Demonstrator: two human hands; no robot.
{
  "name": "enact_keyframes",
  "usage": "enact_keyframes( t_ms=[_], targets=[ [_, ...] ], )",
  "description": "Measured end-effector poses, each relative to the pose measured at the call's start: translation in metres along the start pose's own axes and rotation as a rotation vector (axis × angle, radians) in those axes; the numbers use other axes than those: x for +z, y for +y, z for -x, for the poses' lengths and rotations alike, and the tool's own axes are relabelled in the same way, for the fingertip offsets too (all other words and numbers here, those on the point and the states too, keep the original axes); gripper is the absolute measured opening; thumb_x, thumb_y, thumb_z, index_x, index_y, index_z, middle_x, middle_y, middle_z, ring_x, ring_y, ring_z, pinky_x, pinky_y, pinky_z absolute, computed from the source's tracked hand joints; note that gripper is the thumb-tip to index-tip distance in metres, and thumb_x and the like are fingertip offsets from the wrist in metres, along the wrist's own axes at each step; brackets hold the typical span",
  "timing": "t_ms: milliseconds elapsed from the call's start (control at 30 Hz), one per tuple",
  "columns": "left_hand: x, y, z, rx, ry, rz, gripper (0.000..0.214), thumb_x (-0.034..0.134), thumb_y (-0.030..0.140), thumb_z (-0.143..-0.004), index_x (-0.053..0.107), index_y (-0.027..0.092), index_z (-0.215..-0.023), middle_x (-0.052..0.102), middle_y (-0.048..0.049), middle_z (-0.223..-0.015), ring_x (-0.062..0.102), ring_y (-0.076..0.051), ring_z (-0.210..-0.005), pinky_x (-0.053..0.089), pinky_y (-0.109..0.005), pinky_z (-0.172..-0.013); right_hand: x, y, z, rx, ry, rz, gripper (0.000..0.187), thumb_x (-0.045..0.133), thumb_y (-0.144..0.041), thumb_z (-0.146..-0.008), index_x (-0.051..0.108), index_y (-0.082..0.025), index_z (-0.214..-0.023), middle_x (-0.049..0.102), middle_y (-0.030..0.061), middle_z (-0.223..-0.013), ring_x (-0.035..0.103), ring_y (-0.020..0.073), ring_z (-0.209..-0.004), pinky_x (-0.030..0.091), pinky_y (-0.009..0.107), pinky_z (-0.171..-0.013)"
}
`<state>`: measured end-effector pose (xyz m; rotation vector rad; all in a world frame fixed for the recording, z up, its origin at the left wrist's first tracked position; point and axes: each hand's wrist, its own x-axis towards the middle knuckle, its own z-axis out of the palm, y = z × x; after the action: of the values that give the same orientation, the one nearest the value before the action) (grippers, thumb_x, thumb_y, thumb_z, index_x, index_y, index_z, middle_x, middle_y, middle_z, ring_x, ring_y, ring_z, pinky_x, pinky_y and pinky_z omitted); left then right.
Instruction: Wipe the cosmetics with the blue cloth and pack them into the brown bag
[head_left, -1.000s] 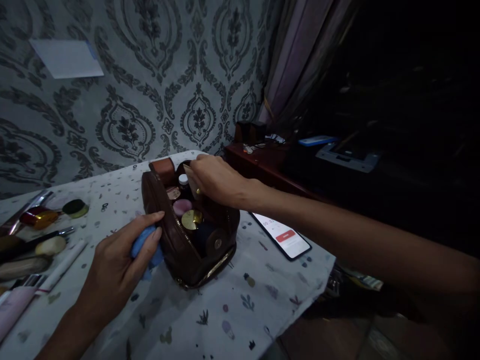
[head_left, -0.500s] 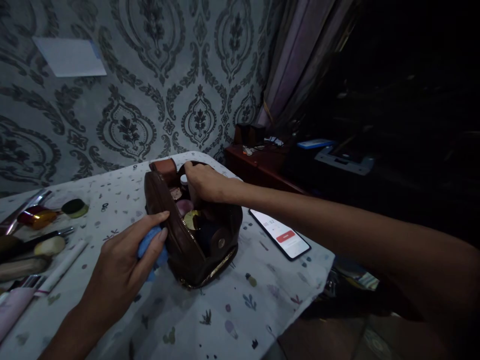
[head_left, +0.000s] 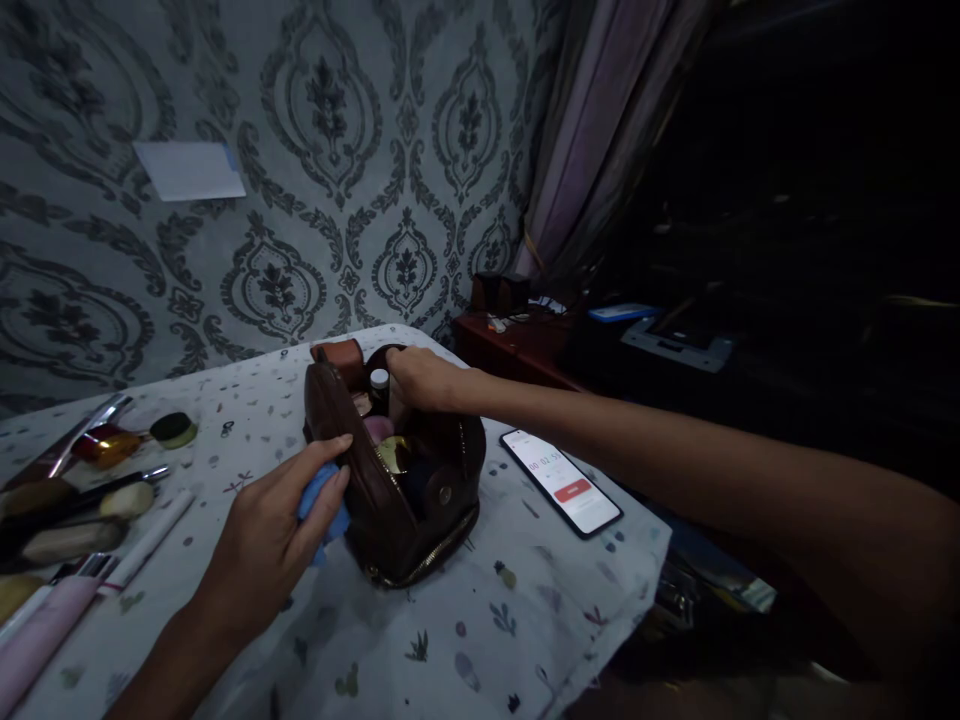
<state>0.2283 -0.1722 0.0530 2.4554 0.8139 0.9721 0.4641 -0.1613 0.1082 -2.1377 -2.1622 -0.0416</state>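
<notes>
A brown leather pouch (head_left: 360,460) stands unzipped on the table, its mouth facing up. Inside are a small bottle with a white cap (head_left: 379,380), a pink round item (head_left: 378,430) and a shiny gold item (head_left: 395,454). My left hand (head_left: 277,520) is closed around a crumpled blue cloth-like piece (head_left: 327,505), its fingertips against the pouch's left side. Reaching across, my right hand (head_left: 424,380) is curled at the far inside of the pouch, beside the white-capped bottle. Its fingertips are hidden, so what it grips cannot be made out.
Makeup brushes (head_left: 127,500), a pink tube (head_left: 52,630), an amber bottle (head_left: 109,445) and a round dark-lidded jar (head_left: 174,430) lie at the left. A phone (head_left: 562,482) showing a timer rests right of the pouch, near the table edge. Beyond stands a dark red surface (head_left: 487,335).
The view has shifted, so the scene sits slightly lower and further right. Both hands keep nearly the same places at the pouch; the white-capped bottle shows more clearly.
</notes>
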Motion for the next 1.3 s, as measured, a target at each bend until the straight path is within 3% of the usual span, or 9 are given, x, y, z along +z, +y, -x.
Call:
enact_keyframes(
  t_ms=[267,433,600,733,867,1033,1133,1300],
  targets=[
    [-0.001,-0.002,0.001,0.021,-0.006,-0.040,0.043,0.044,0.051,-0.097,0.067,0.024,-0.121,0.073,-0.0011,-0.084,0.065,-0.014,-0.062,0.054,-0.022,-0.067,-0.006,-0.013,-0.003,-0.025,0.050,0.198,0.035,0.051,-0.019,-0.095,0.053,-0.005,-0.128,0.070,0.0216,-0.112,0.067,0.0320,-0.108,0.051,0.038,-0.083],
    [-0.002,-0.001,-0.001,0.052,-0.005,-0.044,0.041,0.044,0.048,-0.098,0.066,0.023,-0.121,0.076,-0.0016,-0.091,0.070,-0.015,-0.070,0.055,-0.020,-0.068,0.004,-0.012,-0.020,-0.153,-0.001,0.254,0.029,0.046,-0.012,-0.096,0.068,-0.012,-0.115,0.069,0.0184,-0.118,0.064,0.0304,-0.114,0.051,0.038,-0.086],
    [-0.002,-0.003,0.000,0.098,-0.003,-0.050,0.040,0.043,0.047,-0.099,0.065,0.022,-0.122,0.077,-0.0033,-0.105,0.074,-0.016,-0.085,0.056,-0.020,-0.076,0.012,-0.008,-0.025,-0.203,-0.042,0.316,0.029,0.049,-0.013,-0.096,0.068,-0.010,-0.118,0.068,0.0193,-0.119,0.062,0.0310,-0.117,0.051,0.039,-0.090],
    [-0.003,-0.003,0.000,0.097,-0.007,-0.056,0.040,0.042,0.047,-0.100,0.063,0.022,-0.124,0.077,-0.0032,-0.101,0.072,-0.014,-0.075,0.055,-0.020,-0.068,0.001,-0.014,-0.013,-0.184,0.001,0.312,0.030,0.047,-0.010,-0.095,0.067,-0.008,-0.118,0.069,0.0212,-0.116,0.066,0.0290,-0.111,0.053,0.036,-0.087],
    [-0.004,0.000,-0.001,0.085,-0.042,-0.066,0.043,0.040,0.047,-0.100,0.063,0.021,-0.124,0.076,-0.0040,-0.097,0.069,-0.013,-0.067,0.053,-0.019,-0.059,-0.010,-0.023,0.010,-0.171,-0.251,0.319,0.025,0.054,-0.010,-0.092,0.071,-0.007,-0.110,0.073,0.0205,-0.105,0.070,0.0294,-0.105,0.054,0.033,-0.082],
    [-0.003,0.000,0.001,0.052,-0.062,-0.039,0.044,0.039,0.048,-0.101,0.060,0.023,-0.129,0.075,-0.0036,-0.097,0.069,-0.014,-0.070,0.051,-0.019,-0.058,-0.010,-0.031,0.026,-0.137,-0.615,0.392,0.031,0.058,-0.011,-0.089,0.069,-0.010,-0.118,0.072,0.0191,-0.115,0.070,0.0309,-0.107,0.055,0.037,-0.083],
    [-0.002,-0.003,0.002,0.053,-0.049,-0.038,0.042,0.040,0.049,-0.101,0.060,0.025,-0.129,0.075,-0.0026,-0.099,0.069,-0.013,-0.071,0.052,-0.019,-0.061,-0.006,-0.031,0.022,-0.139,-0.687,0.437,0.037,0.062,-0.011,-0.086,0.068,-0.012,-0.123,0.071,0.0182,-0.118,0.068,0.0332,-0.113,0.054,0.043,-0.089],
    [-0.001,-0.006,0.002,0.061,-0.049,-0.038,0.043,0.040,0.050,-0.100,0.061,0.026,-0.129,0.075,-0.0021,-0.102,0.071,-0.015,-0.078,0.055,-0.022,-0.070,0.000,-0.025,0.014,-0.098,-0.667,0.345,0.039,0.068,-0.016,-0.082,0.070,-0.011,-0.120,0.073,0.0199,-0.114,0.068,0.0368,-0.111,0.055,0.047,-0.089]
  ],
)
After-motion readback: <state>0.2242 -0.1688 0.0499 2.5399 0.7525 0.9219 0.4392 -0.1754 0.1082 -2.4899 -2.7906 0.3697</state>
